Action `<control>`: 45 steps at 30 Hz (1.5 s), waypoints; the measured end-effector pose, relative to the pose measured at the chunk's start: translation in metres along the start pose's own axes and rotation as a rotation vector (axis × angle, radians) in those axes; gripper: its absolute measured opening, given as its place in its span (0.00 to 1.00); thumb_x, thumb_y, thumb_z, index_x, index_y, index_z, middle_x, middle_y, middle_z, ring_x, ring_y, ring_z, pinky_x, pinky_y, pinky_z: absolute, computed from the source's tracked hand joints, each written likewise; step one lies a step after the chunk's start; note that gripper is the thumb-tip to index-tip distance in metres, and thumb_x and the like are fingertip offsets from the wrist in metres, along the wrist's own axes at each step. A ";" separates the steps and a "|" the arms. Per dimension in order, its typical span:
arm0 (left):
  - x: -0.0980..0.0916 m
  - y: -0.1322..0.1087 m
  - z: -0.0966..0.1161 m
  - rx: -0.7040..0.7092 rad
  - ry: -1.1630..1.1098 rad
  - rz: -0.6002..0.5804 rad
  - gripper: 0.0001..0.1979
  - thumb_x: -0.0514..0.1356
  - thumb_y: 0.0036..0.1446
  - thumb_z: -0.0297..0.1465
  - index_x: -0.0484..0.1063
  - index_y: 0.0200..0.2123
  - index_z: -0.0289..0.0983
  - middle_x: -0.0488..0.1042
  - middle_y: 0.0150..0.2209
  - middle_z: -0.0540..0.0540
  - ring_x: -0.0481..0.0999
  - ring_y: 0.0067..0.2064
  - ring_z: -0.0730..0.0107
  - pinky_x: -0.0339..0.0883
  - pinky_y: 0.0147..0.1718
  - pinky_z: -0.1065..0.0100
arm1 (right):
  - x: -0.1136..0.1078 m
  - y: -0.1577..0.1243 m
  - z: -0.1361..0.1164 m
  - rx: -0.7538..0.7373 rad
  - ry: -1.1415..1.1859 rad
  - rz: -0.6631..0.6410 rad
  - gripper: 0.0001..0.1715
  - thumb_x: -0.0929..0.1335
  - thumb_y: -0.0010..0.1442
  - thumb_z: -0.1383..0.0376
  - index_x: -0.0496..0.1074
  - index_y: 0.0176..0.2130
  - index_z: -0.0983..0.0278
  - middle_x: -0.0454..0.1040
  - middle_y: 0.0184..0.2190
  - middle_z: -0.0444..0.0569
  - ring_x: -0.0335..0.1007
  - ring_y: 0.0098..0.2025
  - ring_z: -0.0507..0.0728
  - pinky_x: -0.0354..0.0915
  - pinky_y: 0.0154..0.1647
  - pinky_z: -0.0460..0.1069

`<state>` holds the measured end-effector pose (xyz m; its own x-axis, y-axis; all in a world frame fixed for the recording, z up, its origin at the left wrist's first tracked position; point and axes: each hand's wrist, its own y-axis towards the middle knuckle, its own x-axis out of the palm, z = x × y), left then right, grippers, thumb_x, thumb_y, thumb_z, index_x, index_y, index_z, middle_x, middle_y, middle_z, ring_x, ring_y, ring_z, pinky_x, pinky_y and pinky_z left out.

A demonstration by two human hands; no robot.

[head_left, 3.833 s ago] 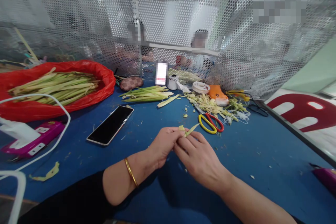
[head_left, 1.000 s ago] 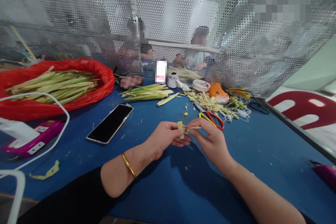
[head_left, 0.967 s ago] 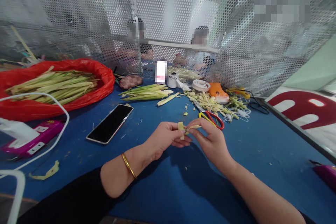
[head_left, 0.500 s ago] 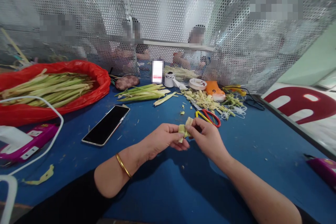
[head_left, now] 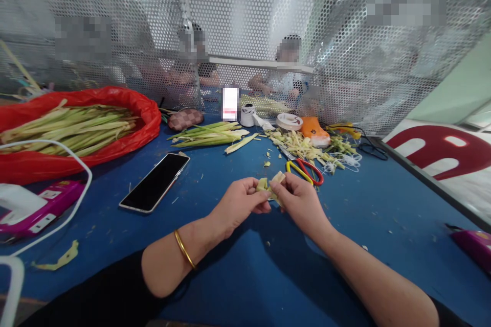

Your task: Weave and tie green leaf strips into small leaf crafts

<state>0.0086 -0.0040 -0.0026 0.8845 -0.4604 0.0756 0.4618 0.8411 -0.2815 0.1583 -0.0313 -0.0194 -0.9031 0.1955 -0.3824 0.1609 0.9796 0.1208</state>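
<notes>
Between my two hands is a small folded strip of pale green leaf (head_left: 276, 180), which looks like corn husk. My left hand (head_left: 245, 196) pinches one part of it between thumb and fingers. With thumb and forefinger, my right hand (head_left: 297, 196) grips the paler end. Fingers cover much of the strip, so its exact fold is hidden. Just beyond my right hand lie scissors (head_left: 307, 169) with red and yellow handles. A loose bundle of green leaf strips (head_left: 209, 135) lies farther back, with a single strip (head_left: 241, 144) beside it.
On the left are a red bag (head_left: 151, 117) of long leaves, a phone (head_left: 155, 184) and a purple power strip (head_left: 49, 202) with a white cable. Cut scraps (head_left: 295, 145), a tape roll (head_left: 289, 121) and an orange packet (head_left: 314, 130) lie before the perforated metal screen (head_left: 245, 20); people sit behind it.
My hands have shifted slightly against each other. The left fingers have curled in more, and the green part of the strip now sits bent between the hands.
</notes>
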 end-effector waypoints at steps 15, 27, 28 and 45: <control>-0.004 0.001 0.000 -0.132 -0.188 0.033 0.12 0.66 0.48 0.30 0.75 0.37 0.33 0.80 0.31 0.43 0.78 0.27 0.73 0.68 0.29 0.73 | -0.001 0.004 -0.005 0.264 0.351 -0.164 0.23 0.71 0.50 0.48 0.68 0.25 0.65 0.70 0.19 0.43 0.62 0.18 0.48 0.61 0.20 0.44; -0.012 0.003 0.002 -0.117 -0.317 0.077 0.17 0.69 0.45 0.36 0.76 0.37 0.33 0.80 0.32 0.42 0.77 0.26 0.73 0.67 0.26 0.74 | -0.008 -0.002 -0.010 -0.625 -0.406 0.011 0.09 0.63 0.64 0.66 0.73 0.40 0.60 0.75 0.32 0.48 0.71 0.33 0.55 0.65 0.35 0.49; -0.012 0.003 0.001 -0.119 -0.323 0.075 0.17 0.69 0.44 0.37 0.76 0.37 0.32 0.80 0.32 0.42 0.77 0.26 0.74 0.67 0.26 0.74 | -0.008 -0.002 -0.010 -0.711 -0.484 0.028 0.10 0.62 0.64 0.68 0.73 0.40 0.60 0.75 0.34 0.49 0.71 0.35 0.55 0.64 0.38 0.50; -0.007 0.003 -0.005 -0.135 -0.306 0.110 0.15 0.68 0.44 0.33 0.75 0.35 0.33 0.78 0.29 0.45 0.76 0.26 0.75 0.65 0.26 0.76 | 0.008 -0.007 -0.001 -0.841 -0.627 0.114 0.12 0.60 0.60 0.77 0.67 0.36 0.62 0.72 0.41 0.52 0.68 0.45 0.59 0.62 0.52 0.58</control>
<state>0.0039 0.0003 -0.0088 0.9166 -0.2454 0.3156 0.3680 0.8264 -0.4263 0.1498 -0.0370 -0.0219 -0.4941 0.5087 -0.7050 -0.3128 0.6526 0.6901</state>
